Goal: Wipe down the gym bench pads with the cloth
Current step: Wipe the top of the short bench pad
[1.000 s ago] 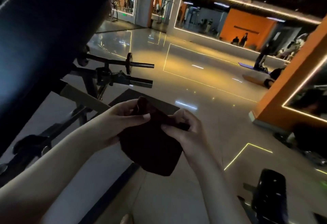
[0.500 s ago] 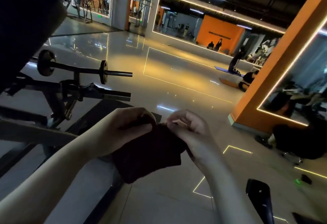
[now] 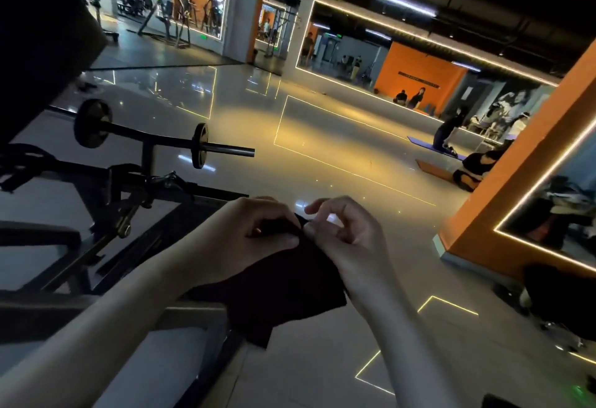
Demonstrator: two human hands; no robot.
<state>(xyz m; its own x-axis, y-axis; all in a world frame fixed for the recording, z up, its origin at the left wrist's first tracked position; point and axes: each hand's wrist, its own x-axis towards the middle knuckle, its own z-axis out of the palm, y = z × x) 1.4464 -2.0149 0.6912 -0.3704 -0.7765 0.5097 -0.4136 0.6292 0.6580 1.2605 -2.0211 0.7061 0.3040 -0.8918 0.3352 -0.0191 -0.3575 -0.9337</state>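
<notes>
A dark cloth (image 3: pixel 277 291) hangs in front of me at mid-frame, held by both hands at its top edge. My left hand (image 3: pixel 248 233) grips the cloth's upper left part with curled fingers. My right hand (image 3: pixel 348 233) pinches the upper right edge between thumb and forefinger, the other fingers spread. A black padded bench back (image 3: pixel 38 49) fills the upper left corner, apart from the cloth and well to the left of my hands.
A black machine frame (image 3: pixel 106 214) with a bar and round plates (image 3: pixel 200 145) stands left of my hands. An orange pillar (image 3: pixel 529 198) rises at the right. People exercise on mats (image 3: pixel 451 133) far across the shiny floor. A dark object (image 3: pixel 564 304) lies at the right.
My view has swung right and up, so the bench pad slid toward the left corner. My hands stayed on the cloth; the right fingers shifted to a pinch at its top edge.
</notes>
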